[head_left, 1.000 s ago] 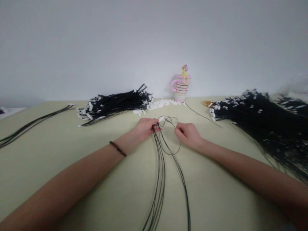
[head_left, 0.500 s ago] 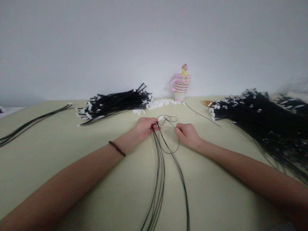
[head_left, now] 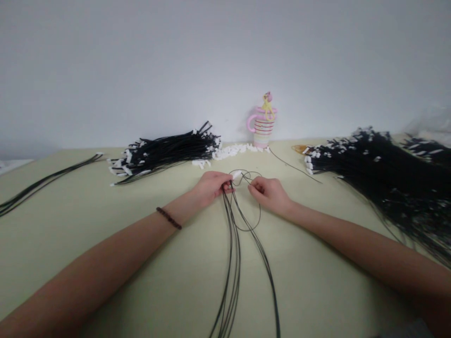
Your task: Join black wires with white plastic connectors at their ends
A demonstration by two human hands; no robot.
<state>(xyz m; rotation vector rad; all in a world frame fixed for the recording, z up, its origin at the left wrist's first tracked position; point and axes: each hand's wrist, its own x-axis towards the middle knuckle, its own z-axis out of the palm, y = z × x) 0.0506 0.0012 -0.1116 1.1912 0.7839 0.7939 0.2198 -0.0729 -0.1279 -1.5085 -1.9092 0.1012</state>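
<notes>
My left hand [head_left: 213, 187] is closed in a pinch on a bundle of thin black cords [head_left: 235, 244], near a small white piece [head_left: 237, 175] at its fingertips. From the bundle, the cords hang down toward the table's near edge. Opposite it, my right hand [head_left: 269, 191] pinches a thin dark cord [head_left: 247, 182] close to the white piece. That cord makes loose loops between and below the two hands. The exact grip inside my left fingers is partly hidden.
A pile of black cords with white ends [head_left: 169, 150] lies at the back left, with loose white pieces [head_left: 232, 151] beside it. Behind stands a striped pink mug [head_left: 263, 129]. A larger cord heap [head_left: 380, 173] covers the right side; several cords [head_left: 52, 176] lie far left.
My right hand has moved left, closer to the white piece and my left hand. The loop beneath the hands hangs slightly lower. My left hand stays almost in place.
</notes>
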